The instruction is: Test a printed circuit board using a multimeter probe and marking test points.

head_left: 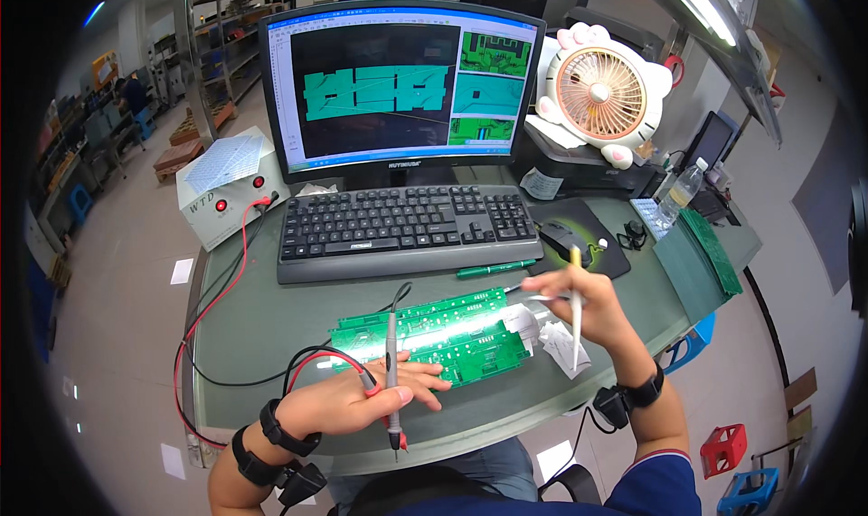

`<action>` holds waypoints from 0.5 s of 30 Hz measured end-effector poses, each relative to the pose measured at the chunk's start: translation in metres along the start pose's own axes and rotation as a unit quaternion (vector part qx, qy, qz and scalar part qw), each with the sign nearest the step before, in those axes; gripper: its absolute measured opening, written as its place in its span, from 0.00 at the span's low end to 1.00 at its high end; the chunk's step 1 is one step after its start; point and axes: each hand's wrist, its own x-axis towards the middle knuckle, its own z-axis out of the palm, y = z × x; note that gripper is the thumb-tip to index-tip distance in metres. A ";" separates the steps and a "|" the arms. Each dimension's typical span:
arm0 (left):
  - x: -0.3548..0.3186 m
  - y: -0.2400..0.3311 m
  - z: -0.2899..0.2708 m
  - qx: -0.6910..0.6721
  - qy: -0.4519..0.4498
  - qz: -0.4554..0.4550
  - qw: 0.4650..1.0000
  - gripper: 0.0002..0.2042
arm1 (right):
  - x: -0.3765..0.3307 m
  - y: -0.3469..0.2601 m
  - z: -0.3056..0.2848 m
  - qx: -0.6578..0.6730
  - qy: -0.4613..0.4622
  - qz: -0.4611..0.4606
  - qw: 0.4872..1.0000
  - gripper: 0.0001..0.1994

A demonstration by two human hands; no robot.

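A long green circuit board (452, 340) lies on the table, a bright glare across its middle. My left hand (362, 397) rests on its lower left part, fingers stretched over the board. Between thumb and fingers it holds a grey test probe (391, 353), dark tip toward me; red and black leads run by the wrist. My right hand (592, 303), fingers pinched, is above the board's right end. It grips a slim white pen-like stick (577, 321) with a yellowish top. A thin pale piece by its fingertips is unclear. Small white paper slips (565, 346) lie below that hand.
Behind the board stand a keyboard (407, 227) and a monitor (380, 91). A white box with red sockets (231, 190) is at left. To the right are a mouse (565, 240), a green pen (495, 269), a fan (599, 95), a bottle (683, 190) and stacked green boards (701, 263).
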 end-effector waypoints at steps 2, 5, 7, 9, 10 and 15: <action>-0.001 0.000 -0.002 -0.009 0.001 0.001 1.000 0.22 | -0.024 0.003 -0.012 -0.169 -0.029 -0.026 0.985 0.11; 0.000 0.003 -0.005 -0.053 0.012 0.006 0.998 0.22 | -0.063 0.002 -0.012 -0.300 -0.163 -0.039 0.939 0.12; 0.000 0.003 -0.004 -0.049 0.013 0.009 0.999 0.22 | -0.063 -0.016 -0.018 -0.319 -0.207 -0.029 0.924 0.14; 0.001 0.011 -0.003 -0.041 0.006 0.013 0.999 0.22 | -0.054 -0.020 -0.019 -0.244 -0.163 -0.002 0.956 0.18; 0.002 0.013 -0.002 -0.031 0.001 0.017 0.999 0.22 | -0.049 -0.023 -0.017 -0.168 -0.116 0.022 0.979 0.23; 0.006 -0.001 0.002 -0.046 -0.010 0.023 0.999 0.22 | -0.020 -0.023 0.027 0.111 -0.078 0.074 0.988 0.20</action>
